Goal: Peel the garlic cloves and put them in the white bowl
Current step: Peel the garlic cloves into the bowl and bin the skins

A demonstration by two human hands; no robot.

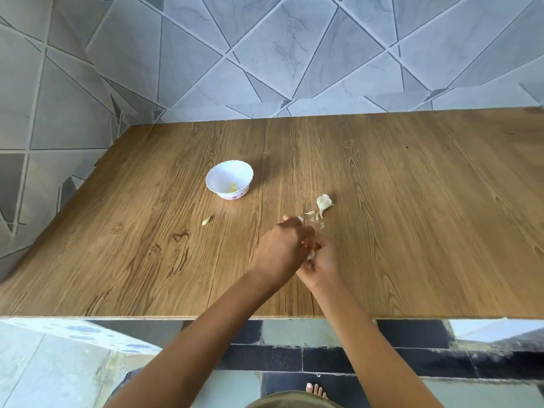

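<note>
1. Near the counter's (412,216) middle, left hand (279,251) and right hand (322,262) meet, fingers of both curled onto a garlic clove (310,255), probably to strip its skin.
2. Just beyond lie the garlic bulb remnant (323,203) and skin scraps (312,217), within easy reach.
3. Farther left, the white bowl (210,175) holds yellowish peeled pieces; a loose clove (207,220) lies nearer.

I see the white bowl (229,179) standing upright, its rim scalloped, with yellowish peeled pieces (232,187) at the bottom. Right of it lies a partial garlic head (323,203) with skin scraps (312,215) just beside it. A loose clove (207,220) lies apart, near-left of the bowl, and a pale clove (310,255) is pinched between my left hand (279,251) and right hand (323,260).
</note>
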